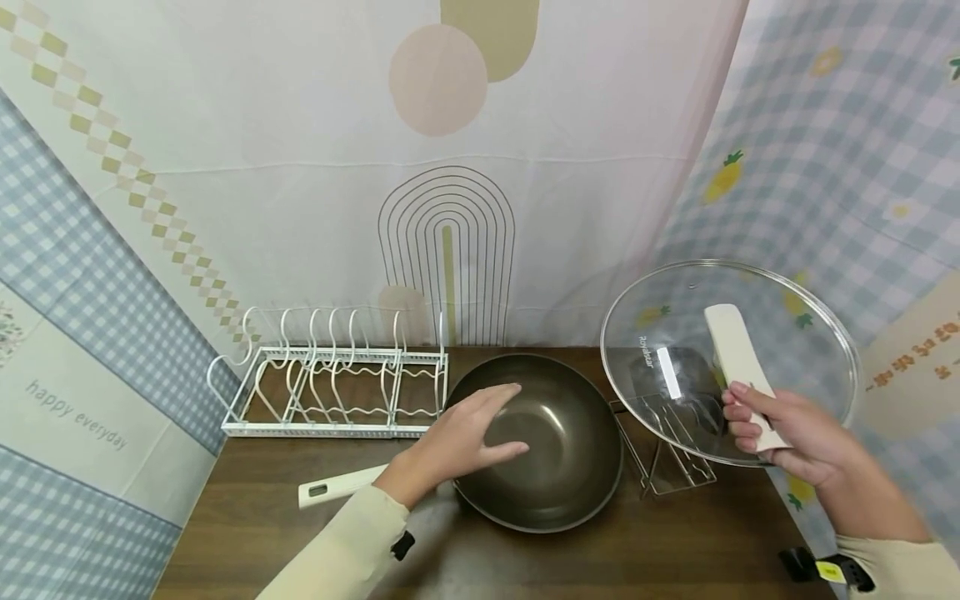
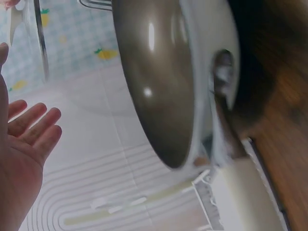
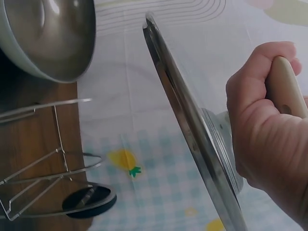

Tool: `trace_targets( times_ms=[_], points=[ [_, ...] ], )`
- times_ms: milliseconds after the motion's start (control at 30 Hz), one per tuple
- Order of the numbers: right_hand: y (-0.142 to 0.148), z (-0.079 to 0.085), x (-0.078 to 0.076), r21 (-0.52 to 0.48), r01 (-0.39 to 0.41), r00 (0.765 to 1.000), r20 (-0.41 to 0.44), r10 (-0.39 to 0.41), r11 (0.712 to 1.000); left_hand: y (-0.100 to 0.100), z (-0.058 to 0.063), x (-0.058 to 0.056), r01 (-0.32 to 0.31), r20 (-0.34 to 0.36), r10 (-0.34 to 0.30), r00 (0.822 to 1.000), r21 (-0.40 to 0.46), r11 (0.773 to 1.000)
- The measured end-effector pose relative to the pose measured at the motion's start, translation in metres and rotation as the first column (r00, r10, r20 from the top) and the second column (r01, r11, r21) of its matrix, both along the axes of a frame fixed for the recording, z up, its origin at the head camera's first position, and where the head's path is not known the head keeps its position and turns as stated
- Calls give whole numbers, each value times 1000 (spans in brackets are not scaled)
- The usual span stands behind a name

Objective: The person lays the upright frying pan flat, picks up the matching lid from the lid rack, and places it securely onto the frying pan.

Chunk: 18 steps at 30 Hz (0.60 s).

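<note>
My right hand (image 1: 802, 429) grips the long cream handle (image 1: 738, 358) of a round glass lid (image 1: 645, 287) with a metal rim. In the head view the lid is held up over the right end of the table, overlapping a small wire stand (image 1: 678, 479). A dark-coated wok (image 1: 540, 500) sits on the table, its cream handle (image 1: 341, 486) pointing left. Over the wok's left side my left hand (image 1: 468, 429) is held with fingers extended and thumb apart, holding nothing. The left wrist view shows that hand (image 2: 29, 159) apart from the wok (image 2: 154, 86).
A white wire rack (image 1: 322, 431) with several upright loops stands at the back left, against the patterned wall cloth (image 1: 300, 208). Blue checked cloth hangs on both sides. The right wrist view shows a dark oval piece (image 3: 89, 199) at the base of the wire stand.
</note>
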State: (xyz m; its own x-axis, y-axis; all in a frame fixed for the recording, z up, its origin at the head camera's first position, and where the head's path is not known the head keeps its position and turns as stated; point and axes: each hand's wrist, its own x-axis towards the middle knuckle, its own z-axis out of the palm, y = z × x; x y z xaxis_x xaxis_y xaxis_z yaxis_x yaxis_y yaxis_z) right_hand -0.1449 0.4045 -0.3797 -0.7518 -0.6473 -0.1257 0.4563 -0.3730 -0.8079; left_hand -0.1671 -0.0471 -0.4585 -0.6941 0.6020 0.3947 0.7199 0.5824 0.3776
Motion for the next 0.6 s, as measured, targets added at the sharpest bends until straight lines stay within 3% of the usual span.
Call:
trace_targets(
  times_ms=[200, 467, 600],
  points=[
    [-5, -1, -1, -45, -24, 999, 29, 26, 999, -23, -7, 8, -32, -34, 32, 999, -28, 999],
    [-8, -3, -5, -122, -52, 994, 91, 64, 991, -61, -12, 23, -99, -2, 99, 995, -92, 991],
    [-10, -5, -5, -135, -70, 991, 100, 84, 988, -77, -16, 28, -126, -22, 124, 992, -114, 986]
  ],
)
